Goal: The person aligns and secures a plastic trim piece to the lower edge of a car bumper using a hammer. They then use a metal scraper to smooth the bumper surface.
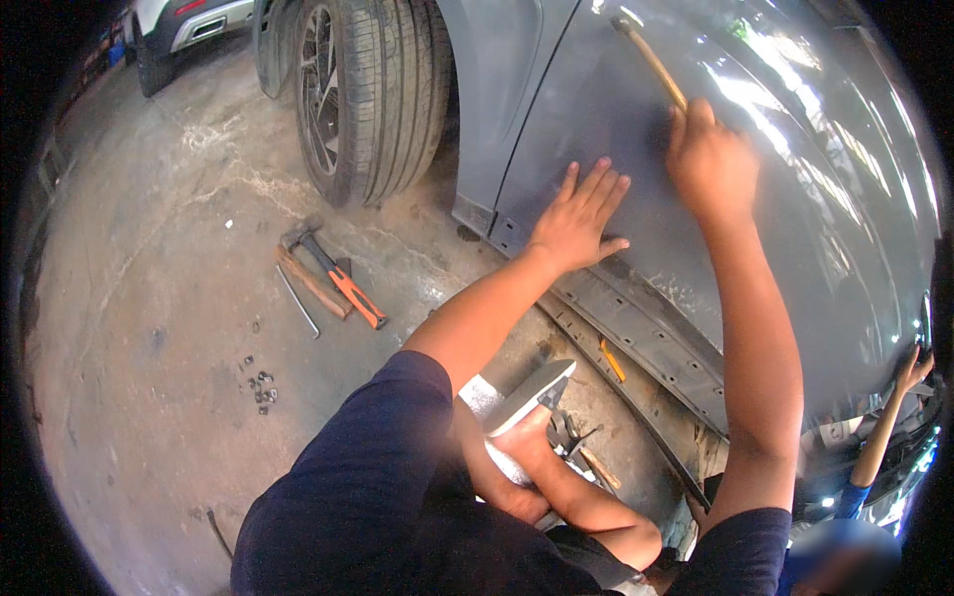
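While a glossy dark-grey car body panel (pixel 825 189) is touched low down by the left hand (pixel 584 221) — opened out flat, fingers spread, nothing gripped — a slim hammer with a pale wooden handle and a small metal head (pixel 658 70) is held up by the right hand (pixel 714 164), whose fingers are closed around the lower end of the handle. The panel is set directly in front of the person, above a grey slotted metal sill strip (pixel 646 338); the hammer is seen over its upper part, though whether the head is touching the surface cannot be told from this angle. From this pose, the step in hand is judged to be the working of the panel by tapping, with its shape perhaps checked by the flattened palm. For the next move, a controlled, gentle swing seems to be called for: the spot should be settled by touch, the head should be brought square to the surface, and the spread fingers should be kept out of its path. A heavier black hammer with an orange-trimmed handle (pixel 343 273) is seen on the stained concrete floor (pixel 149 348) — it is hardly needed, one would judge, for so fine a blow.
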`<state>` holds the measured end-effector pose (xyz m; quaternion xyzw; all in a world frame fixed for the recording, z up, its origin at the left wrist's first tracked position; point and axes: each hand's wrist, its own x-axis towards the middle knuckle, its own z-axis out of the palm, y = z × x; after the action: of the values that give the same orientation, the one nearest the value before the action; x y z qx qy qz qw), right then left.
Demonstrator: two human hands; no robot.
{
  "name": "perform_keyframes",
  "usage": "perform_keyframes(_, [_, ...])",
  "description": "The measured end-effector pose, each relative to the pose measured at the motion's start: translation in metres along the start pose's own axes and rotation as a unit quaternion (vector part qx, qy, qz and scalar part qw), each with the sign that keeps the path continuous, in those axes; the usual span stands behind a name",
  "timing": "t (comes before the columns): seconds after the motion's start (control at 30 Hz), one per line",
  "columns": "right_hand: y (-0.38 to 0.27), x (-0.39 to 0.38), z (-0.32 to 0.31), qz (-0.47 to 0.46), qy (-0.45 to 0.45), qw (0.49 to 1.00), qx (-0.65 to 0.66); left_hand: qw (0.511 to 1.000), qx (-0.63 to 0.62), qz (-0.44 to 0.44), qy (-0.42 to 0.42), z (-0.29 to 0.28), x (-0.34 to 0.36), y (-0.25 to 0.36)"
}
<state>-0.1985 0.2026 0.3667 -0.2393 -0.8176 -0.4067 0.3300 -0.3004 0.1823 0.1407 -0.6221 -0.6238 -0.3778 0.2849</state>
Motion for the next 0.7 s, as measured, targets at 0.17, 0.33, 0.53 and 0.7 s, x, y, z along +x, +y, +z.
perform_keyframes(0.17, [0.005, -0.002, 0.01, -0.031, -0.03, 0.999, -0.027, 1.0, -0.005, -0.01, -0.014, 0.003, 0.001, 0.003])
perform_keyframes(0.33, [-0.004, 0.002, 0.01, -0.025, -0.04, 0.999, 0.008, 0.999, -0.007, -0.016, -0.033, 0.004, 0.003, 0.004])
perform_keyframes(0.53, [-0.01, 0.002, 0.004, -0.019, -0.012, 0.999, 0.039, 0.999, 0.029, -0.011, -0.023, 0.0, 0.002, 0.003])
perform_keyframes(0.7, [0.0, -0.004, -0.001, 0.003, -0.017, 1.0, 0.025, 1.0, 0.023, -0.005, -0.008, -0.001, 0.0, 0.003])
